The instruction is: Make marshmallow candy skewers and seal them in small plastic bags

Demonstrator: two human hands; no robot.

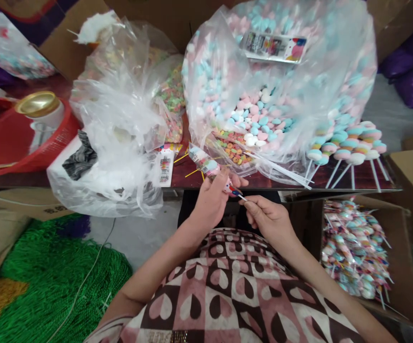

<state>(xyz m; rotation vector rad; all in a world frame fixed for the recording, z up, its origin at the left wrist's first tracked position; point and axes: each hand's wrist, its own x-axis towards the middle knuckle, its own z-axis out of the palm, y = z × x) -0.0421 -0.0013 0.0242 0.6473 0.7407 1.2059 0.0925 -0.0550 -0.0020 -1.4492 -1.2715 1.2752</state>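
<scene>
My left hand (213, 197) is closed around a wrapped candy lollipop (208, 164) in a clear printed sleeve, just in front of the table edge. My right hand (265, 216) pinches the white stick end of that lollipop between thumb and fingers. Behind them a big clear bag of pink, blue and white marshmallow candies (263, 114) lies open on the dark table (338, 180). A row of unwrapped marshmallow lollipops (349, 145) on white sticks rests at the table's right end.
A cardboard box of wrapped lollipops (352, 247) stands at lower right. Crumpled clear bags (120, 124) with ring-shaped candy fill the table's left. A red basket (20, 138) holds a gold-lidded jar (38, 105). Green netting (49, 281) lies on the floor at left.
</scene>
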